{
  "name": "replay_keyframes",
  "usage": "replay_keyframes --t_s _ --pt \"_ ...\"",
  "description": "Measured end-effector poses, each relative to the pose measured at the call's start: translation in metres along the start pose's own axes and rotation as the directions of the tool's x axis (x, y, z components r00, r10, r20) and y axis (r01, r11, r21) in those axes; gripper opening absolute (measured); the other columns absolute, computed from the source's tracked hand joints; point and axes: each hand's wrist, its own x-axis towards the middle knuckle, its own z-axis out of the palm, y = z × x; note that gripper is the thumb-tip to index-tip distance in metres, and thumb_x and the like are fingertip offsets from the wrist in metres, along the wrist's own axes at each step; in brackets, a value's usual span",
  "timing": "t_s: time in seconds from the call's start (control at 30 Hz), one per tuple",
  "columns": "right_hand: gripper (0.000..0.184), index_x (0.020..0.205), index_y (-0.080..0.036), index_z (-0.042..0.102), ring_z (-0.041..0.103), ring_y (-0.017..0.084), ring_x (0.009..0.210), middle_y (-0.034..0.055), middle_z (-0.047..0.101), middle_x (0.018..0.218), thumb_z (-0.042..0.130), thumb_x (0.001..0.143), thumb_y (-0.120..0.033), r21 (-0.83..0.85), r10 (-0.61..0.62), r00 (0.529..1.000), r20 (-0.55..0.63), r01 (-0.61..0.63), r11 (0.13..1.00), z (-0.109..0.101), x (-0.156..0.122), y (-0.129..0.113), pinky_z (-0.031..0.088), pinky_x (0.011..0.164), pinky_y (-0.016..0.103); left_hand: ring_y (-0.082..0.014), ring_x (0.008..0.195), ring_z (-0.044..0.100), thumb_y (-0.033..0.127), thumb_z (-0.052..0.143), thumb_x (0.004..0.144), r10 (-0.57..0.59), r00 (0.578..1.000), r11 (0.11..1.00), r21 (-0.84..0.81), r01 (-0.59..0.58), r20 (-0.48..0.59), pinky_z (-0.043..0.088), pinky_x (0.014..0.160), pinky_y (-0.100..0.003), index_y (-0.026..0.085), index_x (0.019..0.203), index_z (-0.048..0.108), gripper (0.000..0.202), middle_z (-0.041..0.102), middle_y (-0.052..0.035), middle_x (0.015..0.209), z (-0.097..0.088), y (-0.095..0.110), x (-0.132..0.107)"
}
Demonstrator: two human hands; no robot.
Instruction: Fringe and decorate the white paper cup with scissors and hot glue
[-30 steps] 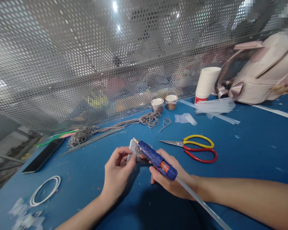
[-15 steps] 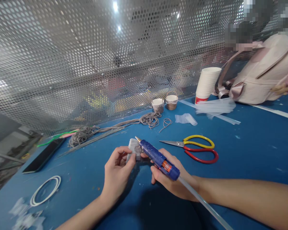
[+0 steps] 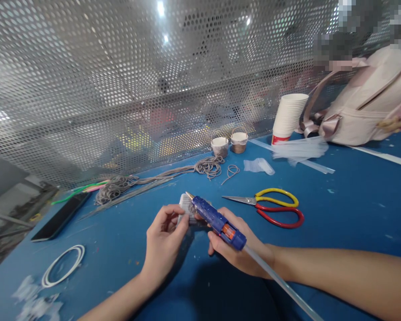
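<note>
Between the thumb and fingers of my left hand point(image 3: 167, 232) is a small cord-wrapped cup point(image 3: 184, 204), whitish at its left end and grey further right. My right hand point(image 3: 237, 240) is closed around a blue glue gun point(image 3: 214, 217). The gun's metal tip lies over the upper part of the cup; whether it touches cannot be made out. A long clear glue stick point(image 3: 280, 281) runs out of the back of the gun. The gun's body hides the cup's right side and some of my right fingers.
Scissors point(image 3: 277, 207) lie right of the gun. Behind are grey cord point(image 3: 209, 167), two small basket-like cups point(image 3: 239, 142), plastic strips point(image 3: 297, 149), stacked paper cups point(image 3: 289, 118) and a backpack point(image 3: 357, 102). A phone point(image 3: 62, 218) and a white coil point(image 3: 63, 266) lie at left. A perforated metal screen point(image 3: 137, 89) stands behind.
The glue gun in my right hand has shifted slightly left, its tip moving a little along the cup. My left hand and the cup stay almost in place.
</note>
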Motion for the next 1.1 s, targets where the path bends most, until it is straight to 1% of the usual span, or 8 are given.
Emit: replay_keyframes --t_s 0.1,0.2,0.37,0.47,0.67,0.83,0.93,1.1 --pt "0.015 0.098 -0.023 0.049 0.062 0.014 0.06 -0.0041 0.062 0.067 0.056 0.086 -0.02 0.008 -0.005 1.0 -0.019 0.006 1.0 -0.001 0.0 0.002 0.051 0.063 0.027 -0.0125 0.063 0.06 0.028 0.068 0.072 -0.029 1.0 1.0 -0.005 0.029 0.003 0.05 0.058 -0.022 0.019 0.079 0.061 0.014 0.064 0.0008 0.073 -0.002 -0.002 0.001" --pt "0.015 0.1 -0.024 0.05 0.063 0.013 0.06 -0.0045 0.062 0.066 0.055 0.087 -0.019 0.031 -0.034 0.998 -0.045 0.035 0.999 -0.003 0.0 0.0 0.051 0.064 0.027 -0.0138 0.068 0.06 0.032 0.065 0.077 -0.068 0.997 0.997 -0.029 0.069 0.027 0.049 0.062 -0.023 0.018 0.086 0.062 0.016 0.065 -0.0004 0.077 -0.005 -0.006 0.002" --pt "0.02 0.108 -0.024 0.052 0.064 0.013 0.06 -0.0041 0.063 0.069 0.054 0.089 -0.018 0.075 -0.079 0.994 -0.077 0.084 0.994 -0.011 -0.001 -0.005 0.053 0.063 0.027 -0.0144 0.073 0.061 0.033 0.063 0.082 -0.13 0.985 0.982 -0.121 0.143 0.112 0.047 0.065 -0.023 0.019 0.101 0.061 0.024 0.067 -0.0014 0.085 -0.01 -0.009 0.007" --pt "0.017 0.106 -0.023 0.054 0.06 0.011 0.056 -0.0025 0.062 0.075 0.055 0.089 -0.02 0.061 -0.072 0.994 -0.079 0.077 0.995 -0.016 -0.001 -0.009 0.053 0.057 0.025 -0.0154 0.073 0.062 0.032 0.063 0.081 -0.151 0.976 0.971 -0.163 0.177 0.159 0.048 0.068 -0.026 0.02 0.107 0.059 0.029 0.069 -0.0022 0.089 -0.011 -0.006 0.01" --pt "0.01 0.087 -0.02 0.055 0.054 0.01 0.056 -0.0024 0.06 0.072 0.058 0.079 -0.013 -0.179 -0.11 0.994 -0.019 0.105 0.978 -0.024 0.003 -0.019 0.045 0.054 0.022 -0.0154 0.084 0.061 0.029 0.066 0.079 -0.13 0.988 0.971 -0.192 0.144 0.084 0.046 0.075 -0.026 0.021 0.104 0.064 0.027 0.068 -0.0013 0.097 -0.015 -0.004 0.019" --pt "0.009 0.082 -0.02 0.052 0.044 0.009 0.051 -0.005 0.053 0.063 0.057 0.076 -0.014 -0.331 -0.154 0.987 0.051 0.162 0.93 -0.026 0.004 -0.019 0.038 0.052 0.021 -0.015 0.084 0.059 0.031 0.067 0.08 -0.154 0.987 0.96 -0.227 0.162 0.052 0.045 0.075 -0.027 0.021 0.103 0.065 0.025 0.066 -0.0007 0.094 -0.017 -0.003 0.022" --pt "0.011 0.077 -0.021 0.047 0.036 0.008 0.049 -0.0074 0.044 0.059 0.057 0.077 -0.016 -0.364 -0.208 0.976 0.066 0.217 0.906 -0.023 0.003 -0.018 0.034 0.05 0.02 -0.0149 0.081 0.059 0.031 0.068 0.079 -0.163 0.985 0.954 -0.248 0.17 0.051 0.046 0.074 -0.027 0.021 0.101 0.065 0.025 0.066 -0.0006 0.092 -0.016 -0.003 0.021" --pt "0.013 0.074 -0.022 0.045 0.037 0.009 0.051 -0.0068 0.044 0.06 0.057 0.079 -0.019 -0.376 -0.205 0.977 0.065 0.214 0.901 -0.018 0.003 -0.015 0.034 0.052 0.02 -0.0144 0.079 0.058 0.031 0.069 0.078 -0.171 0.984 0.952 -0.249 0.18 0.059 0.046 0.069 -0.025 0.02 0.1 0.066 0.024 0.065 -0.0009 0.089 -0.014 -0.001 0.017"
